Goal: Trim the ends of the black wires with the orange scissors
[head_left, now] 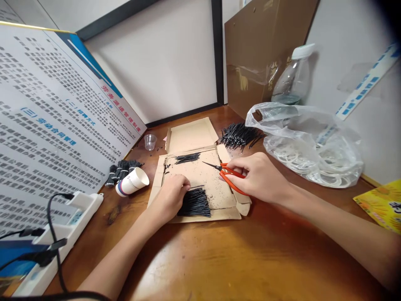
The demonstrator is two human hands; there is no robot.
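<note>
My left hand rests closed on the end of a bundle of thin black wires lying on a flattened cardboard box. My right hand grips red-handled scissors, whose blades point left over the cardboard. A smaller bunch of black wires lies at the far side of the cardboard. Black specks litter the cardboard between them.
A loose heap of black wires lies behind the box. A clear plastic bag of rubber bands and a plastic bottle sit right. A tipped paper cup, bundled wires, a small clear cup, a white power strip and a leaning printed board stand left.
</note>
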